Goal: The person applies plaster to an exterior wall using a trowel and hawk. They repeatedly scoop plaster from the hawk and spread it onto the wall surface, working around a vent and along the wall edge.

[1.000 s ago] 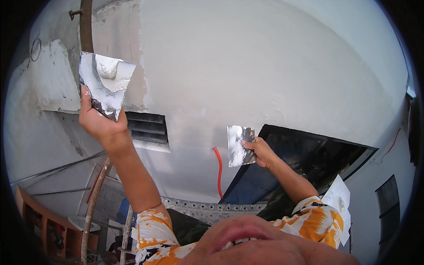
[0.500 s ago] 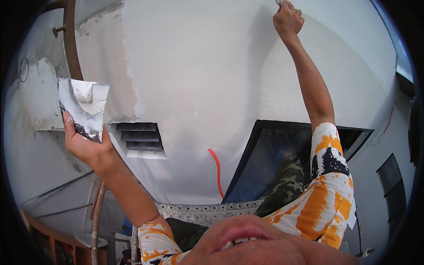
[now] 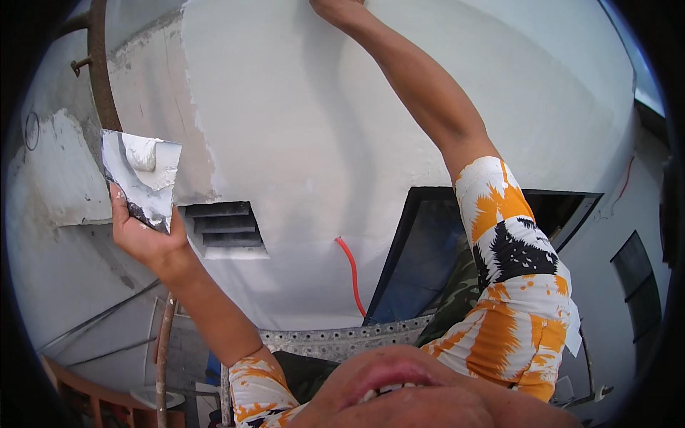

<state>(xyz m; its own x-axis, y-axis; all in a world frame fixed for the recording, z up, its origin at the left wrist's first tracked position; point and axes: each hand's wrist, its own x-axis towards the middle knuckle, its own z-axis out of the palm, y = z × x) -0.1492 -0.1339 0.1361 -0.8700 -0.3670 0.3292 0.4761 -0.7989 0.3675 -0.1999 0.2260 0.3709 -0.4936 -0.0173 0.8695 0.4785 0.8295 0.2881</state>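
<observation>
My left hand (image 3: 150, 242) is closed on the lower edge of a putty board (image 3: 158, 187), a thin, roughly square plate held up in front of the wall. White putty smears its face, and a thick lump of putty (image 3: 141, 153) sits near its top. Dark patches show along the lower edge. My right arm reaches up across the pale wall (image 3: 285, 107). Only part of my right hand (image 3: 334, 7) shows at the top edge of the view; its fingers and anything in them are cut off.
A rusty metal pole (image 3: 101, 78) stands at the upper left, beside bare plaster. Below are a louvred vent (image 3: 225, 227), an orange-red tube (image 3: 349, 267) coming out of the wall, and a dark-framed window (image 3: 407, 264). A perforated metal plank (image 3: 335, 342) runs beneath me.
My right hand has swept left along the upper wall and partly out of view; earlier its fist gripped something small and greyish. My left hand and the board have shifted slightly right.
</observation>
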